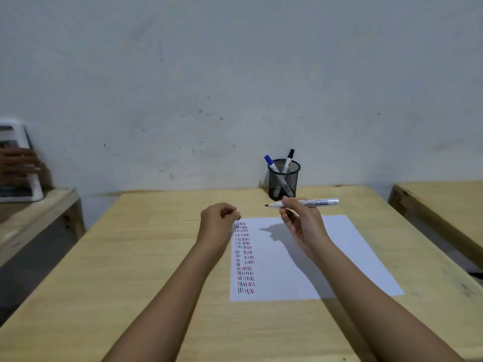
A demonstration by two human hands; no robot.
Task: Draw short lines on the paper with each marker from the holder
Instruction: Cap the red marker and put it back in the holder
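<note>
A white sheet of paper point(313, 257) lies on the wooden table point(130, 257), with columns of short red, blue and black lines along its left side. My right hand point(300, 220) holds an uncapped white marker point(318, 202) level above the paper's far edge, its reddish tip pointing left. My left hand point(218, 218) hovers at the paper's top left corner with its fingers curled closed; whether it holds the cap is hidden. A black mesh holder point(283, 180) stands at the table's far edge with a blue-capped marker point(270, 163) and a black-capped marker point(288, 159) in it.
A second wooden table point(444, 205) stands at the right and a lower one point(39, 218) at the left. On the left one, another person's hand point(21, 163) rests on a white object. A grey wall runs behind the tables.
</note>
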